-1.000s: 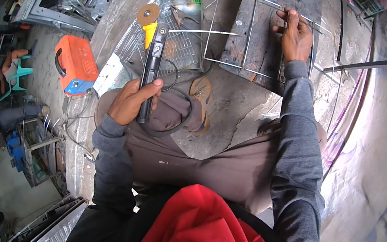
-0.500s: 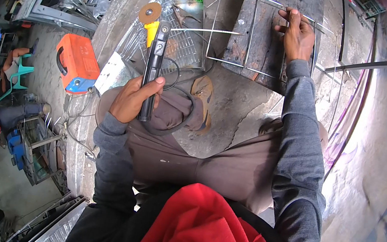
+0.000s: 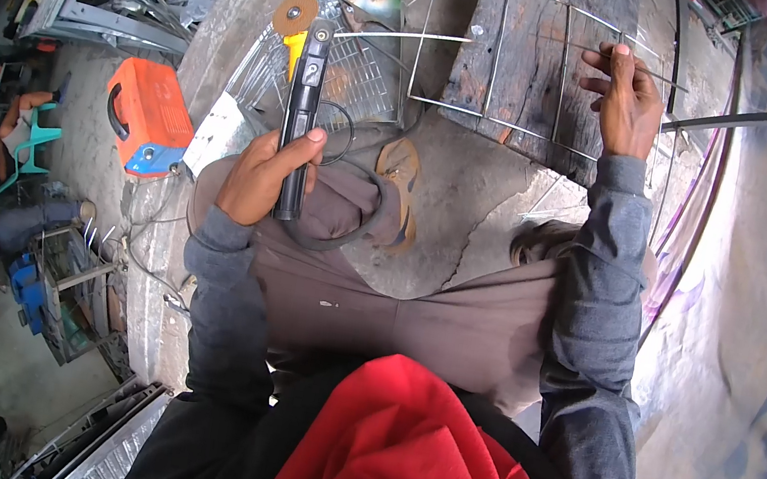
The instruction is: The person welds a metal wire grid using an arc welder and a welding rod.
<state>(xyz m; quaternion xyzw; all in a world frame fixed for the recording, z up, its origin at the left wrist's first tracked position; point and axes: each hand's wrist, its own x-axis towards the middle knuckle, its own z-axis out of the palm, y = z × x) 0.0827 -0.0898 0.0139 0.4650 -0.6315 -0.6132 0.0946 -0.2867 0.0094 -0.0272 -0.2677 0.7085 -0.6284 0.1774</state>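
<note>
Left hand: the left hand is wrapped around the lower part of a black clamp handle, its fingers closed on the grip and the thumb lying across the front.
Clamp handle: it stands out well past the thumb, pointing away from the body; its head lies beyond the fingers.
Pale rod: a pale rod runs rightward from the handle's head, well apart from the left fingers, its tip over the near-left edge of the dark wooden board.
Right hand: the right hand is above the right part of the board, thumb and forefinger pinched narrow on a thin dark rod, the other fingers loosely curled.
Thin dark rod: it passes between the pinching fingertips and shows on both sides of them, slanting across the wire frame; whether it touches the frame cannot be told.
Wire frame: it lies across the board, its left end reaching past the edge.
Cutting disc: a brown disc on a yellow tool shows just beside the handle's head.
Mesh: wire mesh lies between handle and board.
Orange box: an orange box stands left of the left hand.
</note>
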